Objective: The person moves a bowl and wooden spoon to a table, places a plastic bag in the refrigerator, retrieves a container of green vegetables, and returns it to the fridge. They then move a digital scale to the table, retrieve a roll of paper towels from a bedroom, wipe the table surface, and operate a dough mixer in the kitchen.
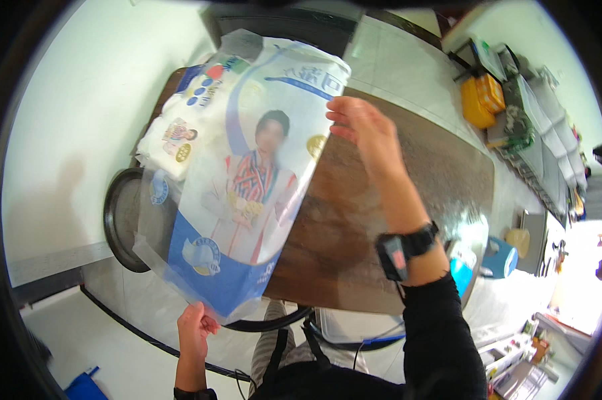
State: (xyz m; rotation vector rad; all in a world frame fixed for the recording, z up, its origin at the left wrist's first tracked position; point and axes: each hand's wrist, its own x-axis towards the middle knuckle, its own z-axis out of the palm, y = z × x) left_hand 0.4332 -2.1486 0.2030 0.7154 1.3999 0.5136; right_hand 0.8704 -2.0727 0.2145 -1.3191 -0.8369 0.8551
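Note:
A large, partly see-through plastic packaging bag (261,193), white and blue with a printed figure, stretches at a slant in front of me. My left hand (195,327) pinches its lower end near the table's front edge. At the bag's upper right side, my right hand (364,130) has its bent fingertips on the edge; the thumb is hard to make out. To the left of the bag, and partly covered by it, lie white soft packs (171,137) with small prints, probably tissues. The clear end of the bag hangs over part of a round dark tray (119,233).
The brown table (354,220) has a wet-looking shine on its right side. A blue container (499,258) stands beyond its right end. Yellow boxes (481,100) and a grey sofa (547,140) line the far right. A white wall (61,153) rises on the left.

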